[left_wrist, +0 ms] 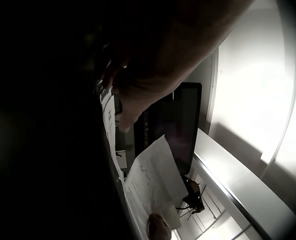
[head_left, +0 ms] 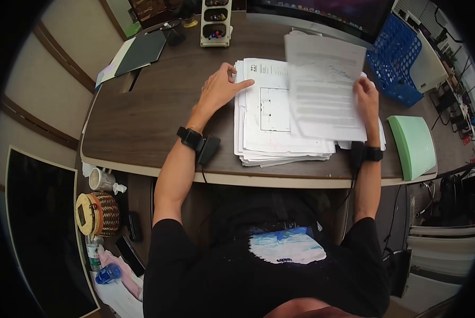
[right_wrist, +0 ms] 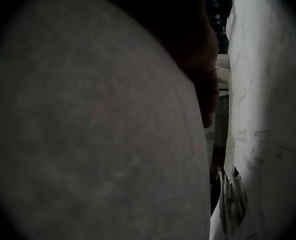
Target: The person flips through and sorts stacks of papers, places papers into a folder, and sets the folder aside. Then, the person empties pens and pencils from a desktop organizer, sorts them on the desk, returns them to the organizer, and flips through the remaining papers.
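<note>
A thick stack of papers [head_left: 253, 140] lies on the desk, its top page showing a printed floor-plan-like drawing. My right hand [head_left: 367, 100] pinches a printed sheet [head_left: 325, 90] by its right edge, raised over the right part of the stack. Handwriting-like marks show on that sheet, and in the right wrist view its pale surface [right_wrist: 103, 130] fills most of the picture. My left hand [head_left: 221, 90] is at the upper left edge of the stack, fingers bent and thumb stretched over the top page. In the left wrist view its thumb [left_wrist: 130, 116] points away from the palm.
Behind the stack stands a monitor [head_left: 322, 18], with a blue plastic basket [head_left: 396, 58] to its right. A light green folder [head_left: 413, 146] is at the right end of the desk. A beige organizer [head_left: 215, 24] and dark folder [head_left: 141, 53] sit at the back left.
</note>
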Tool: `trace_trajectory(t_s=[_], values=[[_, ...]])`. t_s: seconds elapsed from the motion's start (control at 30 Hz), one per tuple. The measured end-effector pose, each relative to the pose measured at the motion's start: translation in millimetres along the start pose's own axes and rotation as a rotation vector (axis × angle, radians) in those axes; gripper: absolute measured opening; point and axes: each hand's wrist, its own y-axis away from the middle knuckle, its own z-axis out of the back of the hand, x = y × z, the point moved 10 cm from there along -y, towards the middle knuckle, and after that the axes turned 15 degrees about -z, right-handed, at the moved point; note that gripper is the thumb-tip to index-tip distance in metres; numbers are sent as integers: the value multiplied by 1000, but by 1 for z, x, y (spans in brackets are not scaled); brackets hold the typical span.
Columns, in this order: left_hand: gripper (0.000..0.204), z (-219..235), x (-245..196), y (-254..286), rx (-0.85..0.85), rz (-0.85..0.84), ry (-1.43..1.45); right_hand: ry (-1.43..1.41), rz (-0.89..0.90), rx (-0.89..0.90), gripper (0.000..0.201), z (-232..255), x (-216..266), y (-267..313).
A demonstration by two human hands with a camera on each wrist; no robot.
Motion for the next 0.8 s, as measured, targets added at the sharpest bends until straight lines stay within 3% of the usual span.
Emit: trace_trajectory(t_s=[0.03, 0.13, 0.3, 0.5, 0.7, 0.8], values=[[77, -4, 6, 3, 79, 78, -62, 62, -9, -32, 29, 12, -11, -6], [83, -11, 16, 0, 93, 9, -55, 175, -46, -119, 36, 38, -22, -6], [74, -11, 22, -3, 78, 5, 10, 407, -182, -132, 40, 59, -67, -22], [65, -1, 31, -5, 55, 58, 77, 371, -114, -80, 39, 82, -93, -36], [61, -8, 46, -5, 87, 104, 185, 113, -268, 115, 37, 82, -114, -33], [57, -7, 55, -11, 88, 85, 210, 75, -224, 143, 38, 82, -135, -46]])
